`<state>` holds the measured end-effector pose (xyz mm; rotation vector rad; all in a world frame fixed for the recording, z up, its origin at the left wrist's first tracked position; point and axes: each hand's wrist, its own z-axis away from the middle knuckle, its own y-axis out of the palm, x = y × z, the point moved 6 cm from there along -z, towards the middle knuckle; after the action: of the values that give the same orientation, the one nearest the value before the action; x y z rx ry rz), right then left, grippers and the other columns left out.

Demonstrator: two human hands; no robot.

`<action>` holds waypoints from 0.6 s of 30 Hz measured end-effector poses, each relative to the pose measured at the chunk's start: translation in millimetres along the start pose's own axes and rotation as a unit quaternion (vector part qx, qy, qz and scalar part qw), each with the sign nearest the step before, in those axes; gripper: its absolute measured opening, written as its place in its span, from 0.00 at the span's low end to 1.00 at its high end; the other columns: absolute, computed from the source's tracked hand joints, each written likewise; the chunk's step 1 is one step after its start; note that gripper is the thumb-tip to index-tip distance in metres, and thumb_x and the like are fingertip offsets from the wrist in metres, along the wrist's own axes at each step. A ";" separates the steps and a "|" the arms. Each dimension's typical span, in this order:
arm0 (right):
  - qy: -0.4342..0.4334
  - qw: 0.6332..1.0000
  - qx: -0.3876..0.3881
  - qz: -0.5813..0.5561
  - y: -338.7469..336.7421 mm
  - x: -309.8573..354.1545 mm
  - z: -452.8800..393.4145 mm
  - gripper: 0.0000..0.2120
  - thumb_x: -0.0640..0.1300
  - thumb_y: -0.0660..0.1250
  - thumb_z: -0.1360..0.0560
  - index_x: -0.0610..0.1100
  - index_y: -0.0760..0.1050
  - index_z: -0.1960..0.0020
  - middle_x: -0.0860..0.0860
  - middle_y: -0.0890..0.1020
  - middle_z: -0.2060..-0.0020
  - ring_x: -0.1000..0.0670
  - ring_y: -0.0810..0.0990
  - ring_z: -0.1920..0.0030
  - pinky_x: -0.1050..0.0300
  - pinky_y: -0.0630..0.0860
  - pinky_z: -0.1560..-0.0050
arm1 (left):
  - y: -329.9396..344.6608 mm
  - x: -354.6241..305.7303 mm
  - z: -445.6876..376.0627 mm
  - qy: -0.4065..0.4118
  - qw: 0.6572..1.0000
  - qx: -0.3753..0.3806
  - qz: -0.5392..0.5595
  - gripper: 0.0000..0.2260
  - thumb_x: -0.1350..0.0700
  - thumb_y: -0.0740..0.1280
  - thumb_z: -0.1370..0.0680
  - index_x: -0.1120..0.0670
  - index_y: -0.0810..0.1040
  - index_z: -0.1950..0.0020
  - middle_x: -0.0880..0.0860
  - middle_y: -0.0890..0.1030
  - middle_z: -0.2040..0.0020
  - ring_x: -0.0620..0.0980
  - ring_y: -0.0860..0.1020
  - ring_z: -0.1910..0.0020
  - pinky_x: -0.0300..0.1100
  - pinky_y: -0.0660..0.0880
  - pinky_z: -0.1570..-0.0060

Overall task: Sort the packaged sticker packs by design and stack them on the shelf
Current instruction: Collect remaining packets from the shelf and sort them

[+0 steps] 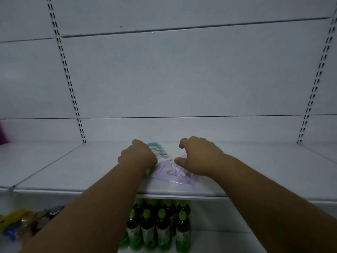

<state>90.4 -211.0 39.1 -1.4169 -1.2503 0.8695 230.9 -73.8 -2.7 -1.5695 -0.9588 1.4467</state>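
From the head camera I look down along both forearms onto a white shelf set against a white slotted back wall.

My left hand lies knuckles up on the shelf, fingers curled under, resting on the near edge of a blue sticker pack. I cannot tell whether those fingers actually grip the pack or only press on it, because the hand hides them.

My right hand hovers just to the right, fingers loosely curled and spread, thumb pointing left over the top edge of a lilac sticker pack. It holds nothing that I can see; whether the thumb touches the pack is unclear.

The two packs lie flat on the shelf between my hands, the blue one further back, the lilac one nearer the front lip and turned at an angle, their corners meeting or overlapping. The printed designs are too blurred to read.

Below the shelf, on the next level down, stand green-capped bottles packed close together. At lower left there is a blurred heap of yellow and blue packets. A magenta object shows at the far left edge.
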 end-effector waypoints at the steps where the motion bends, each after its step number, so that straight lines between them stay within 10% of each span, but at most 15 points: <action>1: 0.014 1.000 0.026 0.001 6.7 1.0 2.3 0.27 0.63 0.64 0.26 0.47 0.71 0.36 0.46 0.77 0.40 0.44 0.76 0.42 0.47 0.74 0.41 | -0.2 2.7 -2.9 -0.002 1.000 0.013 0.024 0.36 0.47 0.75 0.39 0.54 0.65 0.37 0.56 0.78 0.44 0.59 0.76 0.43 0.51 0.76 0.43; 11: 0.077 0.994 0.079 -0.011 37.4 12.0 -2.4 0.31 0.72 0.67 0.37 0.47 0.74 0.49 0.47 0.77 0.51 0.46 0.73 0.53 0.52 0.73 0.53 | -1.6 -1.4 -17.6 0.053 0.982 0.069 0.168 0.21 0.64 0.73 0.30 0.64 0.72 0.39 0.61 0.81 0.44 0.58 0.81 0.46 0.43 0.79 0.53; 18: 0.126 0.982 -0.021 -0.137 -10.3 -13.2 -0.1 0.11 0.46 0.69 0.27 0.42 0.75 0.48 0.46 0.80 0.52 0.48 0.76 0.57 0.56 0.70 0.61 | -7.0 -17.0 -19.6 0.086 0.974 0.135 0.158 0.16 0.62 0.64 0.21 0.64 0.74 0.34 0.59 0.80 0.38 0.49 0.79 0.60 0.37 0.78 0.62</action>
<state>85.3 -224.5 47.8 -1.3036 -1.2360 0.4631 249.1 -87.4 11.6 -1.6593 -0.4036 1.5482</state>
